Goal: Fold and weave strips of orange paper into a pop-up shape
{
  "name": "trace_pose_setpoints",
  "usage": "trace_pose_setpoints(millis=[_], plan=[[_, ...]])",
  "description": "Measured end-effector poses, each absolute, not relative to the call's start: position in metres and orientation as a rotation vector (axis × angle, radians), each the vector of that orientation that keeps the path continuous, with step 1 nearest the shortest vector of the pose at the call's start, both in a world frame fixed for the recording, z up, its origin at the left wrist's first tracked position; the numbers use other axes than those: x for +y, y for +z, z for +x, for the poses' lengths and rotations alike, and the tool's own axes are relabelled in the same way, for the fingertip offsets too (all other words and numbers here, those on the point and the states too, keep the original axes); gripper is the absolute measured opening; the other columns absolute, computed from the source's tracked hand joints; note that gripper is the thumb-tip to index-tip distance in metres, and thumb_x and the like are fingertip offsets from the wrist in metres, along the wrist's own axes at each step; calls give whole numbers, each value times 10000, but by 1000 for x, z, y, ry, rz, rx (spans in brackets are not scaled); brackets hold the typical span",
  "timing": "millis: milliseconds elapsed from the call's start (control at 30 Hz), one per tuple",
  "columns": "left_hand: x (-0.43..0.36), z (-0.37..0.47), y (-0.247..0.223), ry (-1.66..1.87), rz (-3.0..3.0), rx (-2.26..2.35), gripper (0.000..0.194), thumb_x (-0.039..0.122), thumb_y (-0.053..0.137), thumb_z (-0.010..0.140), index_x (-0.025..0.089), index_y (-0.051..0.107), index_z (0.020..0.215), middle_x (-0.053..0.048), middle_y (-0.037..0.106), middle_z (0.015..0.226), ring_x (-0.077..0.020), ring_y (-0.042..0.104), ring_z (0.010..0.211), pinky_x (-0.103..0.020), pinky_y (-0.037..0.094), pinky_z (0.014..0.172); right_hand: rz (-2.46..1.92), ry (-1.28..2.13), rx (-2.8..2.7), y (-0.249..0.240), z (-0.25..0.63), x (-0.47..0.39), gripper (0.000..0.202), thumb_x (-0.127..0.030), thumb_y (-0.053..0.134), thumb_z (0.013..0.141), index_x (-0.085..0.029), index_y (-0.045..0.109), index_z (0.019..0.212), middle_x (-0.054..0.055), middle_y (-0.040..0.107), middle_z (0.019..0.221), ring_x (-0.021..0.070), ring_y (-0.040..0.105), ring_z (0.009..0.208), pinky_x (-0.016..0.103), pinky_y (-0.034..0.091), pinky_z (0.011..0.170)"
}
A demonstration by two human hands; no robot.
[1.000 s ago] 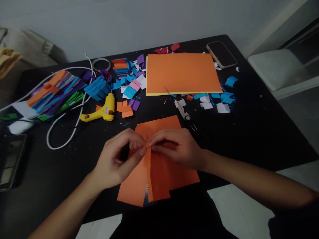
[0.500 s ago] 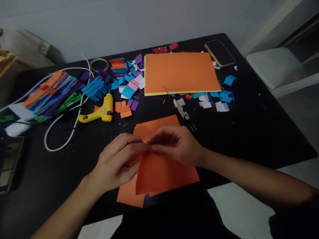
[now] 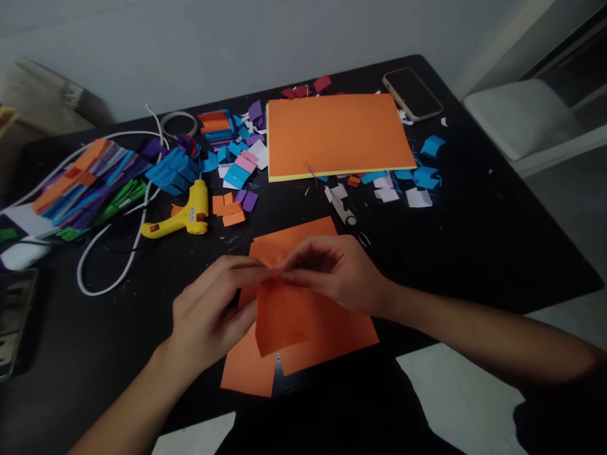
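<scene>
Both hands meet over the near middle of the black surface [image 3: 474,240]. The left hand [image 3: 208,316] and the right hand [image 3: 341,275] each pinch the top edge of one orange sheet [image 3: 279,316], fingertips almost touching at the pinch. Both hands are closed on the paper in a finger-and-thumb grip. The sheet hangs below the pinch and toward the person, its lower left corner curled and lifted off what lies beneath. It sits between the two hands, more under the left than the right.

Under the held sheet lie further flat orange sheets [image 3: 332,335], reaching from beyond the fingers to the near edge of the surface, where one corner overhangs.

Farther back, well apart from the hands, a large orange stack [image 3: 336,136] lies flat with a yellow edge showing along its near side. A phone [image 3: 411,93] lies at the far right corner. Blue and white scraps [image 3: 417,183] are scattered just right of the stack's near edge. A small cutter [image 3: 340,205] lies between the stack and the hands.

To the left, a yellow glue gun [image 3: 183,215] lies on its side, with a white cable [image 3: 114,253] looping past it. Small orange pieces [image 3: 227,208] lie just beside the gun. Folded coloured strips [image 3: 90,180] are heaped at far left.
</scene>
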State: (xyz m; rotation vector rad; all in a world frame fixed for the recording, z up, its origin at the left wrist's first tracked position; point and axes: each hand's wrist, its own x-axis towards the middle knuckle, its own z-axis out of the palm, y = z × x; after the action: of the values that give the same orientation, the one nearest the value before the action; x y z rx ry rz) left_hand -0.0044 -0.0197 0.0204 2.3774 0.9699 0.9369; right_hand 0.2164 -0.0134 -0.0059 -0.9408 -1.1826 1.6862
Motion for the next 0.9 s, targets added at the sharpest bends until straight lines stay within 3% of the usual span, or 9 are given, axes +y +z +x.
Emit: trace_pose_setpoints(millis=[367,900], plan=[[-24,-7,9,954,2306,1002,250,137,685,930,241,699,1157,-59,788,1008,-211,774,876,-320,623,718,-967,1683,-1173,-6,215,-15,175,-289,874,789,-185,781,895,29,784,858,148,745,766,262,635,694],[-26,-6,2,1019,2189,1009,254,59,768,823,182,677,1026,-74,774,1049,-186,764,928,-256,611,751,-1054,1500,-1225,1,212,-21,105,-247,863,798,-195,794,859,22,786,836,159,752,754,253,636,665]])
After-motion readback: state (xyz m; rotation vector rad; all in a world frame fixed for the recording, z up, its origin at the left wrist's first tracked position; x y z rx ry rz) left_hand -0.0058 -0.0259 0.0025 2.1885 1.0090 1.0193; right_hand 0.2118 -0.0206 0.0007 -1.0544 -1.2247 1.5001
